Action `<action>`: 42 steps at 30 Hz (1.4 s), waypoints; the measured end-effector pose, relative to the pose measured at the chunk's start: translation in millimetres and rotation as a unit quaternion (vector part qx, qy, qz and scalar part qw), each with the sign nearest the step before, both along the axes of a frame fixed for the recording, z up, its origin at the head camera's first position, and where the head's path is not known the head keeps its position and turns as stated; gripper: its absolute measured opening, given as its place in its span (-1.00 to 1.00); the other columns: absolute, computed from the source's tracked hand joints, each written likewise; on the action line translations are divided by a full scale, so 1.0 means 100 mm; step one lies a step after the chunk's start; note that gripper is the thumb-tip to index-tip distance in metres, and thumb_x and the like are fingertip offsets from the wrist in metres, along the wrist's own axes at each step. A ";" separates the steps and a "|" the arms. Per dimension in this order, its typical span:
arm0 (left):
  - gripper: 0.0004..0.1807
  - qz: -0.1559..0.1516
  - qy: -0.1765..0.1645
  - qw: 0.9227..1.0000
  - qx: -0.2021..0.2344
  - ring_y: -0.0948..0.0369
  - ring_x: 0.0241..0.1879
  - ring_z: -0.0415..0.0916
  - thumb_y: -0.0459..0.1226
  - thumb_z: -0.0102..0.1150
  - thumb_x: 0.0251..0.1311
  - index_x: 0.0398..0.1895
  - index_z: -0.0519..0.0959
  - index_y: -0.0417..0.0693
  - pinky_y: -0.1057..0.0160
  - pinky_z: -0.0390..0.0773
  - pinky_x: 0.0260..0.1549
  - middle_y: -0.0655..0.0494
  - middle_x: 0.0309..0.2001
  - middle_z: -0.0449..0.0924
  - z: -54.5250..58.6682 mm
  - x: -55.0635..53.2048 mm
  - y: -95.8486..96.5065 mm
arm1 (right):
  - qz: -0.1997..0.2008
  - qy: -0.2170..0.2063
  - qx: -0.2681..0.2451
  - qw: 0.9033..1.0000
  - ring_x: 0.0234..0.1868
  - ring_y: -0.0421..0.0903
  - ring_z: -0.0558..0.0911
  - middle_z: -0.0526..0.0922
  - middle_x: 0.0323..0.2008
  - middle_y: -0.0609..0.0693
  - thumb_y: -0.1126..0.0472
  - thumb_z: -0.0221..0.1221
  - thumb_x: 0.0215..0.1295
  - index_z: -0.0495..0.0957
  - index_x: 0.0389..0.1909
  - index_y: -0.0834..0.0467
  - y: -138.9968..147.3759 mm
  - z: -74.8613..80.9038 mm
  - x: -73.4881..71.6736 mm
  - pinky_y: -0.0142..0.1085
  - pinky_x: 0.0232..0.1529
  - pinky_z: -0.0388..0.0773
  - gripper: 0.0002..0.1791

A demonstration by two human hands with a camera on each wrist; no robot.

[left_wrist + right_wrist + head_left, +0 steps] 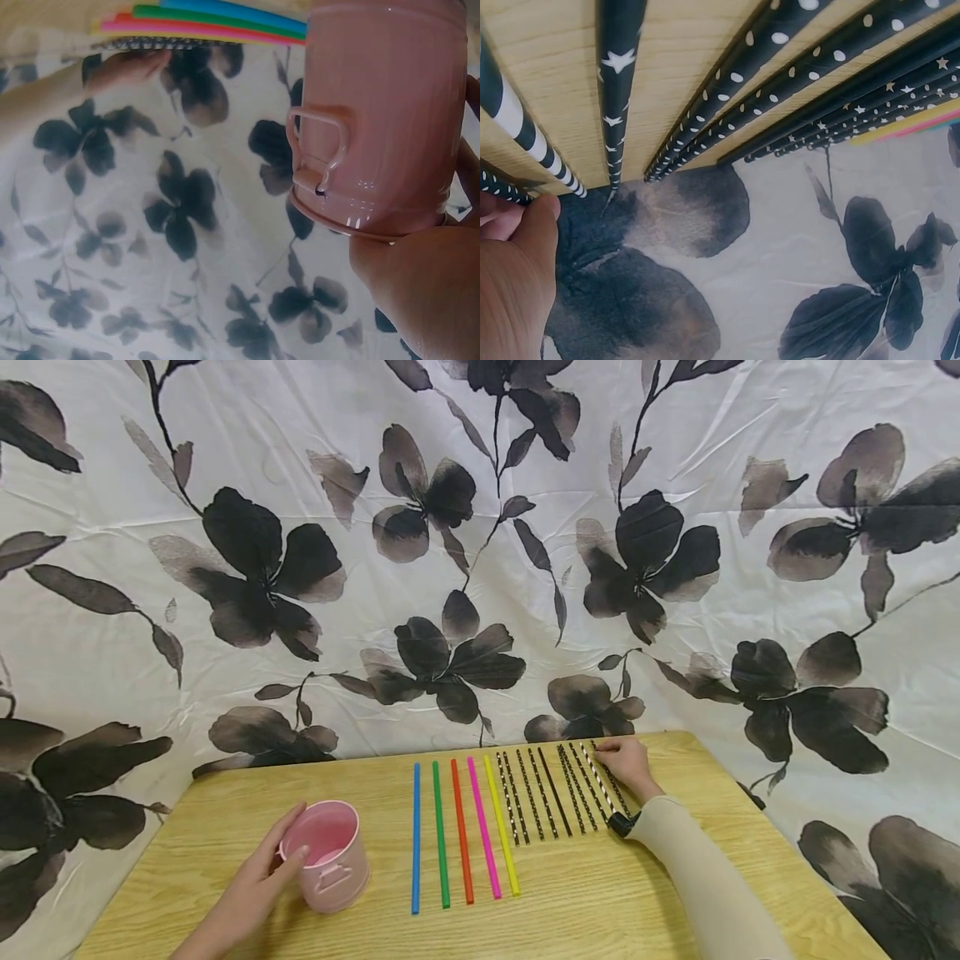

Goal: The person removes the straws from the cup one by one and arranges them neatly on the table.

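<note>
My left hand [264, 867] holds a small pink pail [334, 870] at its left side, with the thumb at the rim. A little wire handle [319, 150] shows on the pail's side in the left wrist view. At the far right of a row of straws, my right hand [628, 763] pinches the far end of a black straw with white dots [501, 186] between thumb and fingers. Just left of it lies a black-and-white striped straw [532, 141], then a black straw with white stars [618, 90].
Several more black patterned straws [553, 789] lie side by side on the wooden table [577, 902]. Left of them are yellow [501, 822], pink [483, 827], red [462, 831], green [440, 835] and blue [416, 839] straws. A flowered cloth [480, 577] hangs behind.
</note>
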State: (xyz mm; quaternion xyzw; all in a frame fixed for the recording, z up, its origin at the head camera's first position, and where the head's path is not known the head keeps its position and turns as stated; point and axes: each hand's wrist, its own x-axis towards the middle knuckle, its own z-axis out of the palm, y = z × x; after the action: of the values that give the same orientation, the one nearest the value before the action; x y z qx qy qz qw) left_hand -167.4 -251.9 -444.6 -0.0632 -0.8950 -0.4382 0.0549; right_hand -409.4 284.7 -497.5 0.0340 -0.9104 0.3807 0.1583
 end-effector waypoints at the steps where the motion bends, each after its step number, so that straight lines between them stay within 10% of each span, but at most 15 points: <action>1: -0.40 0.000 0.001 1.000 -0.001 0.04 0.07 0.25 -0.05 -0.16 0.28 0.35 -0.07 0.26 0.42 0.37 -0.20 -0.05 0.27 0.05 -0.01 0.00 0.00 | 0.001 -0.002 0.000 1.000 -0.23 0.05 0.53 0.62 -0.30 0.10 0.18 0.29 -0.02 0.66 -0.35 0.22 0.00 0.00 0.00 -0.10 -0.21 0.44 -0.78; 42: -0.39 0.000 -0.003 1.000 -0.003 0.01 0.15 0.15 -0.02 -0.17 0.27 0.35 -0.08 0.26 0.50 0.29 -0.18 -0.05 0.29 0.03 0.00 -0.01 -0.01 | -0.044 -0.021 -0.006 0.999 -0.42 -0.05 0.57 0.63 -0.44 0.01 0.13 0.31 -0.05 0.65 -0.44 0.14 -0.04 -0.09 -0.01 -0.15 -0.33 0.47 -0.82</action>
State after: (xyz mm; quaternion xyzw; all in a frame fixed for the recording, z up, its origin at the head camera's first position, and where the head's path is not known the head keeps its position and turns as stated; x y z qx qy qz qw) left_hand -167.9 -252.4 -445.0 -0.0622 -0.8964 -0.4357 0.0523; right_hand -410.2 280.4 -506.4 -0.0146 -0.9119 0.3792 0.1561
